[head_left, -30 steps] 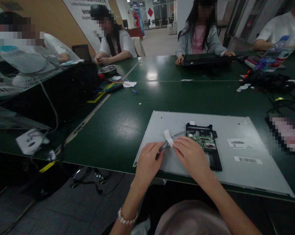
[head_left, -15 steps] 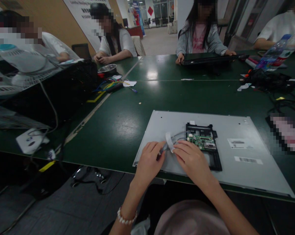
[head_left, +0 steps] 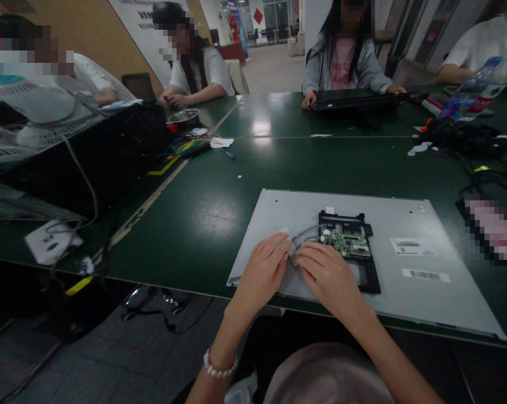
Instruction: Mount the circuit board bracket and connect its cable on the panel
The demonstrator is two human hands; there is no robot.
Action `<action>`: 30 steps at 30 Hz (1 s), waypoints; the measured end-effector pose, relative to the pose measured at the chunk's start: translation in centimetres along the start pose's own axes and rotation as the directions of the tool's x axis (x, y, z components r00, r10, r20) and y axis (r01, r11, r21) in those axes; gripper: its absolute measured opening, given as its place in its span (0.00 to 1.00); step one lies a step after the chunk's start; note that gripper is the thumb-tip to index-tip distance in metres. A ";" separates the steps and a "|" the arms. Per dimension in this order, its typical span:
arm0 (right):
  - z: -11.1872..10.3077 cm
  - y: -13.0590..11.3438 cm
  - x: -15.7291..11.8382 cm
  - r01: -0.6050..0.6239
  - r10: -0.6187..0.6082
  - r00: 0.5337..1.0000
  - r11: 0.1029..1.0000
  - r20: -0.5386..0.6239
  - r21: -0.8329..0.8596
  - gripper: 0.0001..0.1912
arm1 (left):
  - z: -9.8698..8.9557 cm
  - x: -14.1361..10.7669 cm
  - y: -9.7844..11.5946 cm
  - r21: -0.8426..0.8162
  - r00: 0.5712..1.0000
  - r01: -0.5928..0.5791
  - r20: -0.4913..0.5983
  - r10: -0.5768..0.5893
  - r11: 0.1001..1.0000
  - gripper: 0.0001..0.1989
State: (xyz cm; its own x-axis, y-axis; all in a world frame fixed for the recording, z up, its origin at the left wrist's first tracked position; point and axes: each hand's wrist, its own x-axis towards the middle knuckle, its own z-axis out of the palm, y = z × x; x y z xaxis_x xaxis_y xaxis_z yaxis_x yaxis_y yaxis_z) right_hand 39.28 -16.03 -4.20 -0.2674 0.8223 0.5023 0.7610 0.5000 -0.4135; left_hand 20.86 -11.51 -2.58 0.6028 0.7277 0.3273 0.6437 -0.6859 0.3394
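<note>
A flat grey metal panel (head_left: 409,224) lies at the table's front edge. On it sits a black plastic frame (head_left: 373,275) with a green circuit board (head_left: 341,244) inside. Grey cables (head_left: 307,231) run left from the board to between my hands. A pale strip of tape (head_left: 292,253) crosses the cables there. My left hand (head_left: 265,268) has its fingertips pressed together on the tape's left part, thumb hidden beneath. Fingers bent, my right hand (head_left: 327,272) pinches the tape's near end. Both hands are closed, and the cable ends under them are hidden.
Several people sit around the green table (head_left: 186,224); one across holds a black panel (head_left: 362,102). At left stands a white fan (head_left: 38,101) near a black box (head_left: 122,146). Loose wires (head_left: 188,147), plastic bottles (head_left: 472,90) and a black cable bundle (head_left: 467,137) lie further off.
My left hand has moved up and slightly right, from the cables onto the tape. The tape, raised in a loop before, now lies flatter over the cables. My right hand has barely moved.
</note>
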 end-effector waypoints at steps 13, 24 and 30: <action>-2.7 -1.1 -2.2 -0.017 0.024 0.972 0.999 0.235 -0.033 0.21 | 2.6 1.2 2.4 0.091 0.987 0.154 0.020 -0.157 0.984 0.17; -3.8 -2.8 -3.7 -0.057 0.078 0.944 0.996 0.320 -0.075 0.34 | 2.4 1.5 3.7 0.053 0.962 0.273 -0.003 -0.273 0.961 0.20; -4.1 -2.1 -3.8 -0.056 0.081 0.947 0.994 0.310 -0.089 0.30 | 3.0 2.1 4.1 0.033 0.954 0.300 -0.027 -0.300 0.953 0.20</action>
State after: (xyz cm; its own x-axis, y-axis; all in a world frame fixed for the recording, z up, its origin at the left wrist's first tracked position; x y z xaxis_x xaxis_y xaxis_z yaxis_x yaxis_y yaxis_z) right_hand 41.16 -21.34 -2.13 -0.3744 0.9039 0.2071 0.8243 0.4267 -0.3721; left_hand 26.14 -12.80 -3.15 0.3691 0.8993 0.2345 0.8102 -0.4350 0.3928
